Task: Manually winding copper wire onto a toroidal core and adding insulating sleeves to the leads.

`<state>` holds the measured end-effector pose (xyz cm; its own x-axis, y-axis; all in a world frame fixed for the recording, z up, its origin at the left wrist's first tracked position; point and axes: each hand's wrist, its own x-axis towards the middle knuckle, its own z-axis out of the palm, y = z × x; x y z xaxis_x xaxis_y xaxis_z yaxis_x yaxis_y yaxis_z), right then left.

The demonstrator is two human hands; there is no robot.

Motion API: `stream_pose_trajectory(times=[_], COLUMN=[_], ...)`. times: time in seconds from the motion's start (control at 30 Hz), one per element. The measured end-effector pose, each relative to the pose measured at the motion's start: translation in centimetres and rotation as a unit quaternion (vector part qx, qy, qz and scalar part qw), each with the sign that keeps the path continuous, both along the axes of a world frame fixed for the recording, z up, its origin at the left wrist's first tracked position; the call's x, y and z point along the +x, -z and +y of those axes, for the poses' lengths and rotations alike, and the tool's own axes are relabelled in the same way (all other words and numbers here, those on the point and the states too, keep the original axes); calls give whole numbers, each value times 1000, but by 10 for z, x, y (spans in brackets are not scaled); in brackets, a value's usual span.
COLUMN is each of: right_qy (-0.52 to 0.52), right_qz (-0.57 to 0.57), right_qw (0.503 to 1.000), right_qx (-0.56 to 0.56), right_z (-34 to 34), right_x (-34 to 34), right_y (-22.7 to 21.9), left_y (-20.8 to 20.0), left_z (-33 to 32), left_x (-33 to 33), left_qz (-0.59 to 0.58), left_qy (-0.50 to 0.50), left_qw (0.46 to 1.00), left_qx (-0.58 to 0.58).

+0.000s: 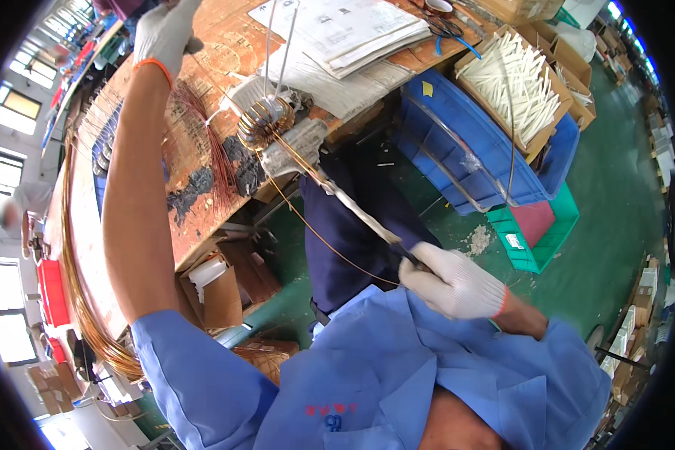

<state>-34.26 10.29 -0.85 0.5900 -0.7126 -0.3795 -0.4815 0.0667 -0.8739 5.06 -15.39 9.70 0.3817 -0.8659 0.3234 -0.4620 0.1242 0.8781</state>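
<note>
A ring-shaped coil (265,122) wound with copper wire sits at the near edge of the workbench, held against a pale block-like fixture. My right hand (454,281), in a white glove, is closed around the dark handle of a rod (366,217) with a pale wrapped shaft. Taut copper wire (300,157) runs from the coil to this rod, and a looser strand (319,236) curves below it. My left hand (163,36), also gloved, reaches far forward over the bench's left side. Its fingers run to the picture's top edge, so their grip is unclear.
Papers (352,30) lie on the worn wooden bench (210,64), near scissors (444,27). Thin reddish wires (219,161) hang over its edge. At the right stand a blue crate (457,150), a carton of white sticks (514,86) and a green bin (529,251). Copper wire bundles (82,289) curve at the left.
</note>
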Motion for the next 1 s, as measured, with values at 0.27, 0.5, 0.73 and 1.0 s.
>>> stream_pose_trajectory(times=[0.27, 0.5, 0.73, 1.0], right_qy=[13, 33, -19, -18], right_qz=[-47, 19, 35, -31], right_qw=[998, 986, 992, 999], right_qx=[39, -161, -118, 27], right_z=[48, 56, 76, 106], right_x=[-62, -61, -97, -185], right_y=[2, 10, -14, -9], left_y=[50, -8, -110, 99], left_z=[80, 64, 41, 184], left_x=[-20, -43, 33, -69], left_qz=[-12, -132, 251, -578], left_qy=[-55, -18, 167, 119], left_qw=[988, 990, 953, 763], left_qx=[145, -35, -23, -262])
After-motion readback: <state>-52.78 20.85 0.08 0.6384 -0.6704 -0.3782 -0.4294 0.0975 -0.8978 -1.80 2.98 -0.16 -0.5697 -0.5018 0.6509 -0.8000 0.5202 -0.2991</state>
